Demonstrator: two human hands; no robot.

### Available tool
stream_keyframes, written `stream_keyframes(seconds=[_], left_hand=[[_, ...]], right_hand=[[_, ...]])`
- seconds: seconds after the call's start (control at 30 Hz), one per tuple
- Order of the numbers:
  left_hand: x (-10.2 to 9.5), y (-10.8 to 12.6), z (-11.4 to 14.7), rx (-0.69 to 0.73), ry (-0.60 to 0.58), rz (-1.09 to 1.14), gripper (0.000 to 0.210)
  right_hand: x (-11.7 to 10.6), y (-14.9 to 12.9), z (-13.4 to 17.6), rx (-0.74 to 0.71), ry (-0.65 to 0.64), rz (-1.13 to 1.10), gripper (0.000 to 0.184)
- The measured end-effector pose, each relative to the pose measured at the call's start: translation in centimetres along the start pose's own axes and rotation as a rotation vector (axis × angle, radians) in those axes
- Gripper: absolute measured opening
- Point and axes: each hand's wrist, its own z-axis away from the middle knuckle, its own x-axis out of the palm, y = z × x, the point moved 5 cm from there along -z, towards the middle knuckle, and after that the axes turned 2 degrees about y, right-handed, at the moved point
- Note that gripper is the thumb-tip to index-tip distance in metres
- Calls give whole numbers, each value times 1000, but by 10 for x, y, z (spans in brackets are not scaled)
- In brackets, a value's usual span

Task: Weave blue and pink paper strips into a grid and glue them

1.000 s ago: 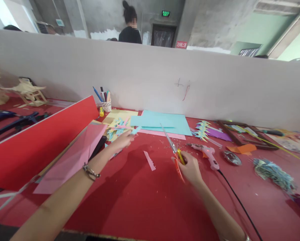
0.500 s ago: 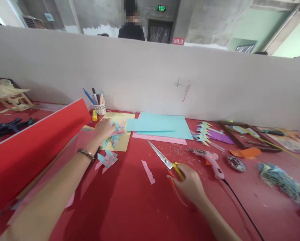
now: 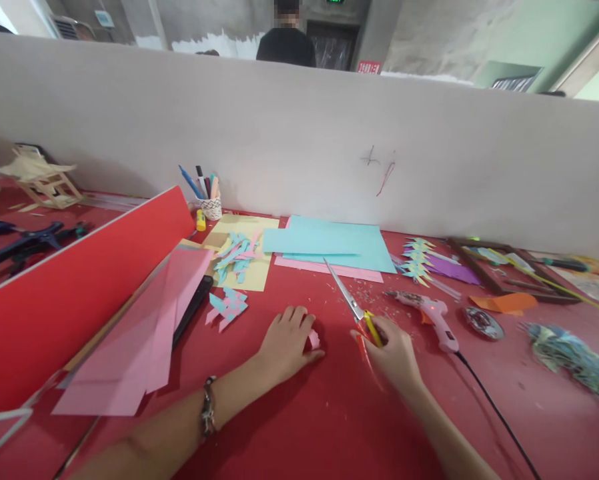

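My left hand lies palm down on the red table, thumb apart from the outstretched fingers. It covers most of a pink paper strip, whose scalloped end shows between thumb and forefinger. In my right hand is a pair of scissors with red and yellow handles, blades closed and pointing away. Left of my left hand rests a woven pink and blue paper piece. Behind it, blue and pink paper scraps are heaped on a yellow sheet.
Blue sheets lie at the back by the white partition. A pink glue gun with a black cord lies right of the scissors. Pink sheets and a red board occupy the left. A pen cup stands behind.
My left hand has left the paper scraps and come right and nearer, onto the pink strip. My right hand still holds the scissors. The view has shifted slightly.
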Motion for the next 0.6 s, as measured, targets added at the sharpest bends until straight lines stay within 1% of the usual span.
stream_keyframes(seconds=[0.13,0.23,0.33,0.43,0.5,0.53,0.6], left_hand=[[-7,-8,3,35,-6,7,20],[-25,-23,3,12,3,9,13],[-55,-57,-1,-124,56,-19,17],[-86,-105,-8,-337,119,-59,19],[-97,-136,-12,-494,131,-75,21],[-101,-148,-14,-550,137,-77,21],[-102,-166,-19,-618,158,-65,25]], right_hand=[[2,-3,1,-13,-21,23,34],[2,-4,1,-26,-31,62,35],[4,-2,1,-10,-56,94,33],[5,-1,0,9,-56,118,30],[4,-1,0,13,-39,128,31],[4,-1,0,13,-31,129,32],[3,-1,-1,23,-23,133,33]])
